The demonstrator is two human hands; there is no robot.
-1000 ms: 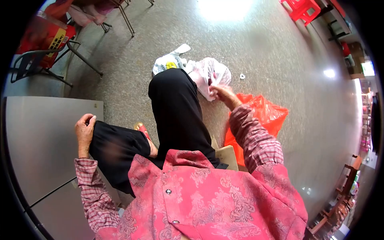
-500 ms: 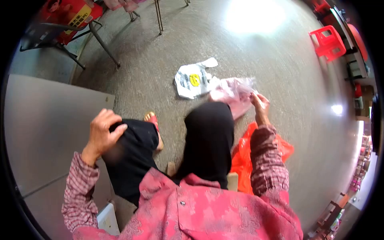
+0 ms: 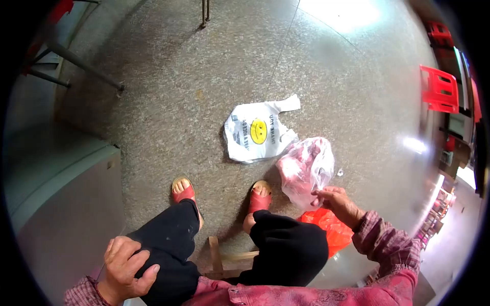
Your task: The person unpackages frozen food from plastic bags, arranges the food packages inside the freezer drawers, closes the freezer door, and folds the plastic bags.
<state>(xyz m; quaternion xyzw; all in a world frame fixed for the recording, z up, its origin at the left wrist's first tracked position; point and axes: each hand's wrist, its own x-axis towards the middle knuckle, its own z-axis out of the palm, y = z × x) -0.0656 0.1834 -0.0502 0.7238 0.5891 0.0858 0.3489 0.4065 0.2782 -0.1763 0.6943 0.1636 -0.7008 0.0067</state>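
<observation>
My right hand point(image 3: 338, 203) pinches the edge of a clear plastic bag point(image 3: 308, 171) with pinkish-red contents that I cannot make out. Touching that bag on its left, a white plastic carrier bag point(image 3: 258, 131) with a yellow smiley face lies flat on the floor. Below my right hand, beside my right knee, is a bright red-orange plastic bag point(image 3: 329, 229), partly hidden. My left hand point(image 3: 127, 268) rests on my left thigh, holding nothing, its thumb apart from the loosely bent fingers.
I sit low, with wooden stool parts point(image 3: 216, 253) between my legs. A grey cabinet point(image 3: 66, 204) stands close on the left. Dark metal furniture legs point(image 3: 84, 64) are at upper left. A red plastic stool point(image 3: 440, 89) stands at right by shelves. The floor point(image 3: 178, 112) is speckled.
My view has tilted and shifted, so the bags appear lower. My right hand keeps its pinch on the clear bag, which now looks rounder and more bunched. My left hand stays on my leg.
</observation>
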